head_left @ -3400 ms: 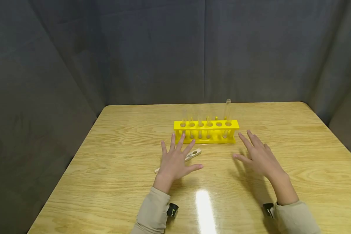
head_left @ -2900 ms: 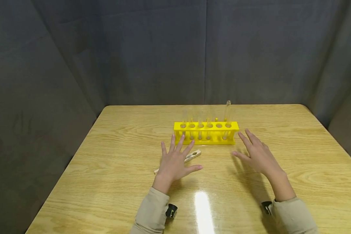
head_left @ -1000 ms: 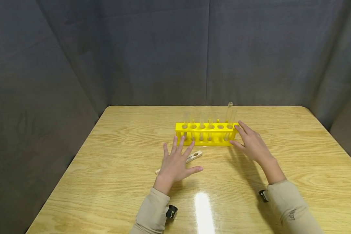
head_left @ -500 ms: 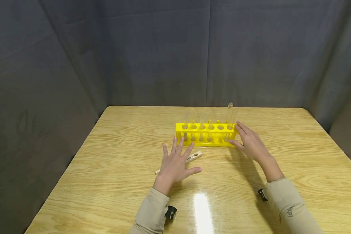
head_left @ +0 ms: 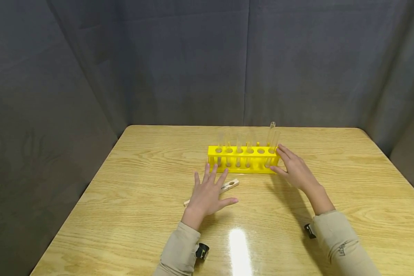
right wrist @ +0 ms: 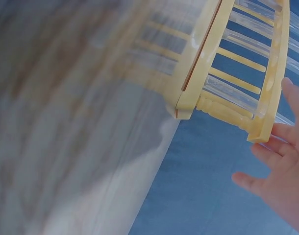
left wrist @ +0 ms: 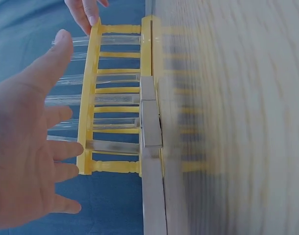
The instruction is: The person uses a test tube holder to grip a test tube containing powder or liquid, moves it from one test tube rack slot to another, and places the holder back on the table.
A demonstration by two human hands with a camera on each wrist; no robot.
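A yellow test tube rack (head_left: 242,151) stands on the table, with several clear test tubes (head_left: 239,142) upright in its holes. My left hand (head_left: 205,194) is spread palm down over a wooden test tube holder (head_left: 230,184), hiding its middle; the left wrist view shows the wooden holder (left wrist: 150,122) lying on the tabletop, apart from my palm. At the rack's right end my right hand (head_left: 298,170) has its fingertips against the top bar. In the right wrist view, fingers (right wrist: 273,152) meet the bar's end and stay fairly straight.
The wood-grain table (head_left: 138,168) ends at a back edge just behind the rack. Dark grey cloth (head_left: 179,69) hangs behind and on both sides. A bright light reflection (head_left: 239,251) lies on the tabletop between the forearms. Black wrist cameras (head_left: 202,251) sit at both sleeves.
My right hand has moved left from beside the rack until its fingertips met the rack's right end, where it stays. My left hand keeps its spread pose over the wooden test tube holder.
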